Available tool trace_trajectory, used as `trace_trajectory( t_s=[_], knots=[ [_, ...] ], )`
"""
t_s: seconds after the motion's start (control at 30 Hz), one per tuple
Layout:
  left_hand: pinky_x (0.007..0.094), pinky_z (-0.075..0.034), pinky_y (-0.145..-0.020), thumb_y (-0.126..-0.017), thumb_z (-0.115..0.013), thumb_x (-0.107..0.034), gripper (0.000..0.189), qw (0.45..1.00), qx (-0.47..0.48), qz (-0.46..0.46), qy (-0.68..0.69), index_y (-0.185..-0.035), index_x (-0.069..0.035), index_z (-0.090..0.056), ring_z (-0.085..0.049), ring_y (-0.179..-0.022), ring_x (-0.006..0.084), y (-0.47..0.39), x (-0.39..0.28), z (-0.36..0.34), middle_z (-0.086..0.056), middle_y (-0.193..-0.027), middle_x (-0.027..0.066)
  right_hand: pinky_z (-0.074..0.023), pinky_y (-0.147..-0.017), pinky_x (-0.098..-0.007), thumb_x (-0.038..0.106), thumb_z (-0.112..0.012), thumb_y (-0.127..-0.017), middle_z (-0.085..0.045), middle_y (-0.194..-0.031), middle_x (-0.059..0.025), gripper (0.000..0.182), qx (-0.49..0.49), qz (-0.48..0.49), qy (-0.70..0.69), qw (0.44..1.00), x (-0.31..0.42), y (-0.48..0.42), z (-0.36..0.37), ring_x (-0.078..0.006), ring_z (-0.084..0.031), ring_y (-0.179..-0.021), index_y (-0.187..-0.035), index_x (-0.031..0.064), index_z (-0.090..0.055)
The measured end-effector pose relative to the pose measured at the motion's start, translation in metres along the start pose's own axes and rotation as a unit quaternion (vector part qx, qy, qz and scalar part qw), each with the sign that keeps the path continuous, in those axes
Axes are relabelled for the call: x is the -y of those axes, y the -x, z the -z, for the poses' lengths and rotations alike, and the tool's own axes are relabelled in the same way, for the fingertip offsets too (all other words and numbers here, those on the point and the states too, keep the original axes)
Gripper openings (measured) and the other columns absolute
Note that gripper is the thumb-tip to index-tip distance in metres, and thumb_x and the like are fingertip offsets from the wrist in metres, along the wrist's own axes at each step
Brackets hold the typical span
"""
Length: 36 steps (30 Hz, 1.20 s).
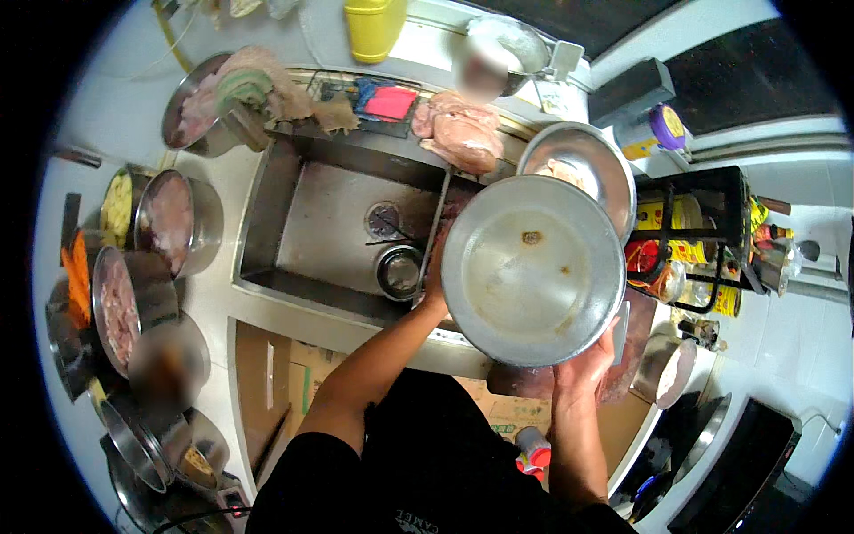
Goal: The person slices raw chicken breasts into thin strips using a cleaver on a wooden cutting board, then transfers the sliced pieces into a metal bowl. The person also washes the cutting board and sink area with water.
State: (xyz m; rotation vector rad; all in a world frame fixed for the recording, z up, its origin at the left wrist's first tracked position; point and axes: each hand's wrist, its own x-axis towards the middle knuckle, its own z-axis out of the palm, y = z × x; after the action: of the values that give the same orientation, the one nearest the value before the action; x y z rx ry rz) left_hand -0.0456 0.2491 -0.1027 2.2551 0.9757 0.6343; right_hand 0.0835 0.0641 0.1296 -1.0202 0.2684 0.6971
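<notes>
Both my hands hold a large round grey metal basin (534,274), raised above the right part of the sink. Brown stains mark its broad flat face; I cannot tell whether this is its inside or its underside. My left hand (436,270) grips the left rim, with its fingers partly hidden behind the metal. At the lower right edge, my right hand (588,360) supports the rim. Behind the basin, a stainless steel bowl (610,157) contains a pale piece of meat (564,172). A whole plucked bird (464,130) lies on the ledge behind the sink.
The steel sink (320,200) contains a small metal bowl (400,272) near its drain. Pots of raw meat (117,307) crowd the left counter. A black rack (720,233) with cans and jars stands right, beyond a reddish-brown cutting board (637,347).
</notes>
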Motion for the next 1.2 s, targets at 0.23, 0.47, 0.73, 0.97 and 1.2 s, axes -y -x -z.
trace_trajectory(
  t_s=[0.23, 0.47, 0.73, 0.97, 1.2],
  knots=[
    [0.0514, -0.030, -0.128, -0.091, -0.070, -0.043, 0.088, 0.998, -0.017, -0.035, -0.044, -0.164, -0.004, -0.039, -0.032, -0.157, 0.0425, 0.001, -0.005, -0.005, -0.032, -0.171, 0.0235, -0.0420, -0.119, -0.0502, 0.054, -0.049, -0.112, -0.064, -0.147, -0.0092, 0.057, -0.050, 0.025, 0.010, 0.998, 0.016, 0.009, 0.018, -0.0315, -0.057, -0.136, -0.146, 0.0086, -0.061],
    [0.0512, -0.027, -0.130, -0.090, -0.073, -0.041, 0.092, 1.000, -0.002, -0.001, 0.031, -0.165, -0.003, -0.037, -0.028, -0.159, 0.0437, 0.006, -0.023, -0.004, -0.027, -0.173, 0.0249, -0.0427, -0.119, -0.0497, 0.043, -0.051, -0.110, -0.063, -0.149, -0.0113, 0.054, -0.118, 0.035, 0.017, 0.992, 0.014, 0.012, 0.004, -0.0329, -0.056, -0.138, -0.149, 0.0058, -0.059],
    [0.0566, -0.015, -0.133, -0.093, -0.068, -0.050, 0.095, 0.986, 0.065, 0.013, 0.151, -0.167, -0.003, -0.033, -0.015, -0.163, 0.0457, 0.013, -0.026, 0.017, -0.018, -0.176, 0.0236, -0.0444, -0.118, -0.0502, 0.031, -0.043, -0.109, -0.062, -0.148, -0.0170, 0.051, -0.102, 0.054, -0.023, 0.993, 0.024, 0.017, -0.016, -0.0361, -0.058, -0.136, -0.148, 0.0015, -0.058],
    [0.0543, -0.039, -0.123, -0.095, -0.073, -0.014, 0.063, 0.990, 0.010, -0.040, 0.136, -0.153, -0.003, -0.053, -0.045, -0.147, 0.0494, -0.008, -0.016, 0.110, -0.048, -0.160, 0.0255, -0.0472, -0.115, -0.0512, 0.032, -0.043, -0.109, -0.065, -0.144, -0.0170, 0.049, -0.084, 0.065, -0.033, 0.994, 0.029, 0.026, -0.032, -0.0363, -0.061, -0.132, -0.142, 0.0015, -0.062],
    [0.0496, -0.036, -0.125, -0.097, -0.066, -0.007, 0.057, 0.992, -0.107, 0.030, 0.058, -0.153, -0.001, -0.053, -0.048, -0.146, 0.0423, -0.053, 0.083, 0.220, -0.050, -0.158, 0.0231, -0.0492, -0.111, -0.0520, 0.034, -0.041, -0.108, -0.065, -0.143, -0.0174, 0.051, -0.099, 0.041, -0.041, 0.993, -0.006, 0.037, -0.063, -0.0362, -0.061, -0.130, -0.141, 0.0021, -0.062]
  ],
)
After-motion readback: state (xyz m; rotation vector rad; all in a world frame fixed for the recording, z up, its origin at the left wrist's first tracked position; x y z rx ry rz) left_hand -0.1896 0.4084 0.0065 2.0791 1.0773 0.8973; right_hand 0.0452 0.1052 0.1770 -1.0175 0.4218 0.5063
